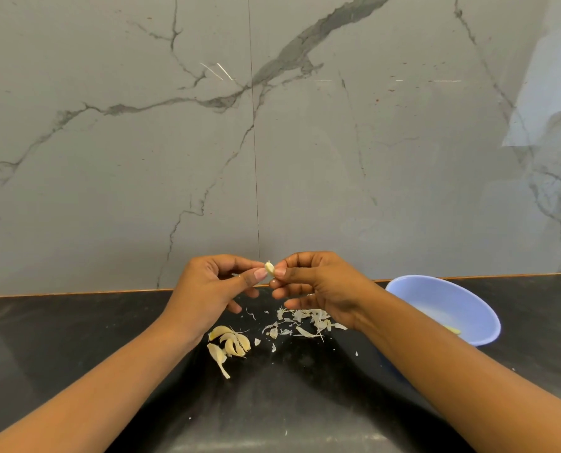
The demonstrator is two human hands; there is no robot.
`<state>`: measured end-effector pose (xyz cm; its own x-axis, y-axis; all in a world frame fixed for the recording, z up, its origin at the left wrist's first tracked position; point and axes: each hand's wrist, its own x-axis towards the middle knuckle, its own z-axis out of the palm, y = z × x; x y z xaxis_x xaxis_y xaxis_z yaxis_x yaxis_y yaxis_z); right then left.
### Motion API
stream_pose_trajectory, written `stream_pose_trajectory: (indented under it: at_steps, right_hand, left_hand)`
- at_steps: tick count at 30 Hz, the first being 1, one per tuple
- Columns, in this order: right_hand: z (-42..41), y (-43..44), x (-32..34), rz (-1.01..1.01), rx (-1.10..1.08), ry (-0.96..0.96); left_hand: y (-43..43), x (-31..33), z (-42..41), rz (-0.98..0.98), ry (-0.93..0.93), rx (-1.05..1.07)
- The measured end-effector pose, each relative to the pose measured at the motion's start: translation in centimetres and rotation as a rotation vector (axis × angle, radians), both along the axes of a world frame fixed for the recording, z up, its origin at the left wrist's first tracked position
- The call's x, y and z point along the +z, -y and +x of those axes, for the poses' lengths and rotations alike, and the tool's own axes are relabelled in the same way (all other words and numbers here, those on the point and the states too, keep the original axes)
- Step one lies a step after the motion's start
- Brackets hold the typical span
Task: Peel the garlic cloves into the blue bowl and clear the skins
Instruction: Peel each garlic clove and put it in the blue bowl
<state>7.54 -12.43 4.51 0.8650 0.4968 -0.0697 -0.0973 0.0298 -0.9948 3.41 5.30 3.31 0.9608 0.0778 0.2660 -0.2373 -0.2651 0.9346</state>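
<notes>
Left hand (207, 289) and right hand (318, 286) together pinch one small pale garlic clove (269, 269) at the fingertips, above the black stone counter (76, 338). Below lie unpeeled yellowish cloves (230, 344), then scattered papery white skins (305, 322). Far right on the counter stands a light-blue plastic bowl (436, 299).

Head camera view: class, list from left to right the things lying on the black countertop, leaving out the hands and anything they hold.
cluster of unpeeled yellowish garlic cloves → scattered pale papery garlic skins → light blue plastic bowl
</notes>
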Motion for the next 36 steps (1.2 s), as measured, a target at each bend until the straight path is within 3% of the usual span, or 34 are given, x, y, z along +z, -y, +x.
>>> stream_pose_trajectory:
  at_steps: [3, 8, 10, 14, 20, 25, 36]
  right_hand:
    - [0.04, -0.11, -0.28, -0.057, -0.015, 0.092]
    - [0.03, -0.5, -0.76, -0.199, -0.118, 0.5]
    - [0.05, -0.51, -0.8, -0.196, -0.139, 0.582]
    - [0.16, -0.45, -0.97, -0.202, -0.155, 0.595]
    - [0.29, -0.11, -0.62, -0.114, -0.109, 0.437]
    - [0.31, -0.04, -0.51, -0.12, -0.104, 0.468]
    - [0.08, -0.37, -0.79, -0.267, -0.195, 0.578]
  left_hand:
    - [0.11, 0.07, -0.01, -0.034, -0.003, -0.011]
    - [0.05, -0.1, 0.2, -0.036, -0.052, -0.011]
    - [0.1, -0.15, 0.25, -0.056, -0.077, -0.014]
    - [0.15, 0.05, 0.22, -0.101, -0.105, -0.033]
    - [0.09, 0.27, 0.06, -0.149, -0.136, -0.067]
    - [0.4, 0.38, -0.04, -0.282, -0.202, -0.075]
    - [0.22, -0.13, 0.24, 0.076, -0.005, 0.061]
